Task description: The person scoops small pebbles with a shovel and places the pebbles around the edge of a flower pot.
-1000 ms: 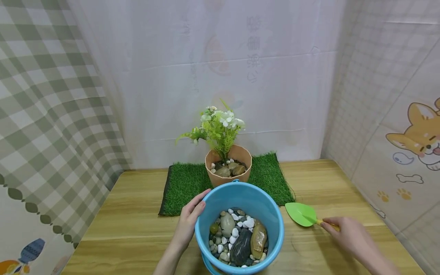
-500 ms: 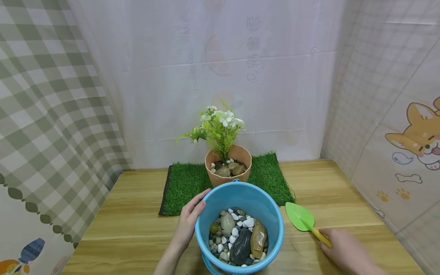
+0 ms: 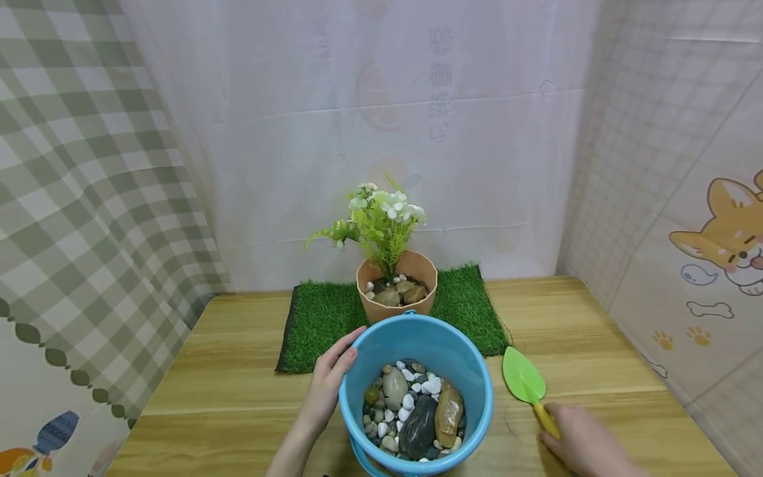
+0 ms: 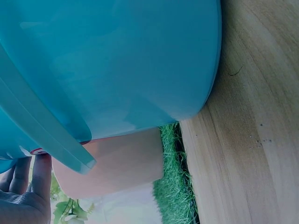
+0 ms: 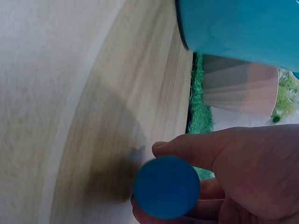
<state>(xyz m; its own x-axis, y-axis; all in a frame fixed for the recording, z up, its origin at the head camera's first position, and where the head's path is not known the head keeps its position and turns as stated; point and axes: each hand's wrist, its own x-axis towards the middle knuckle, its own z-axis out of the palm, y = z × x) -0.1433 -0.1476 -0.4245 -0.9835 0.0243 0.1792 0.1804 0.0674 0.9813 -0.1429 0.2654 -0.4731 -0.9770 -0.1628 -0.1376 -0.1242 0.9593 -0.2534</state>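
My left hand (image 3: 326,381) touches the left outside of a blue bucket (image 3: 417,328) near its rim. Its fingers look fairly straight; in the left wrist view their tips reach the rim beside the bucket's hanging handle (image 4: 42,116). Inside the bucket lie pebbles (image 3: 387,417) in white, grey and brown, with a large black stone (image 3: 418,430) and a shiny brown stone (image 3: 449,417) on top. To the right, my right hand (image 3: 584,437) holds a toy shovel (image 3: 524,374) by its yellow handle, the green blade pointing away over the table. The handle's round blue end (image 5: 167,186) shows in the right wrist view.
Behind the bucket, an orange-brown flowerpot (image 3: 396,311) with white flowers and stones stands on a green artificial-grass mat (image 3: 322,331). Fabric screens (image 3: 280,165) enclose the wooden table (image 3: 226,397) at the back and both sides.
The right hand has moved left and toward me, turning the shovel so that its blade points more directly away. The left hand and bucket have stayed put.
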